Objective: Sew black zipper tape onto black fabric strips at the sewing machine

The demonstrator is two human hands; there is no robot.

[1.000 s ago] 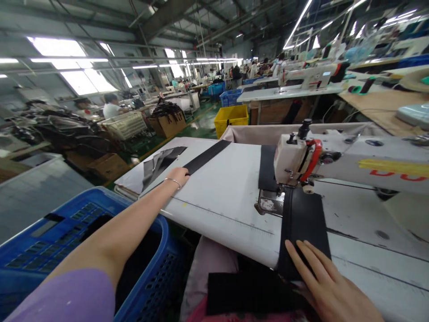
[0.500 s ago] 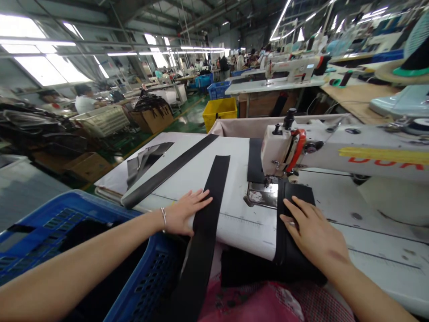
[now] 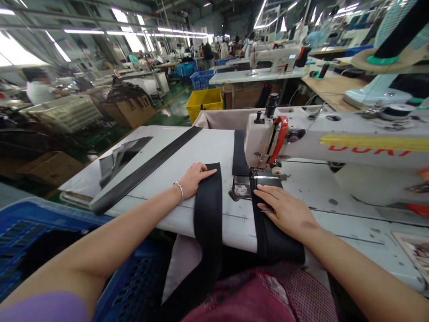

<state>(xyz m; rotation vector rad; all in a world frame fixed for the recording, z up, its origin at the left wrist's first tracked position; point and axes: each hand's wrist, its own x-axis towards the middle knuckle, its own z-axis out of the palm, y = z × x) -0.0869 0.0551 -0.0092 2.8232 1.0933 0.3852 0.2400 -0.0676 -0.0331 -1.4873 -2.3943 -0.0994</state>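
Observation:
At the left edge of a long black strip (image 3: 208, 210), my left hand (image 3: 194, 179) pinches it near its far end, with a finger laid across the top. The strip hangs over the table's front edge toward my lap. My right hand (image 3: 284, 208) lies flat, fingers stretched, on a folded black piece (image 3: 279, 243) right by the sewing machine (image 3: 263, 141). That piece reaches up to the presser foot, beside the metal plate (image 3: 241, 188). Another black piece (image 3: 239, 154) lies behind the plate, left of the machine head.
A narrow dark strip (image 3: 147, 170) and crumpled grey-black material (image 3: 122, 156) lie on the white table (image 3: 177, 167). A blue crate (image 3: 134, 277) stands below left, a yellow bin (image 3: 205, 103) beyond the table. A person in white (image 3: 40, 91) sits far left.
My left hand has gone from lying spread on the strip to pinching it near its far end. A shiny metal part now shows over the right-hand piece. The view has shifted right.

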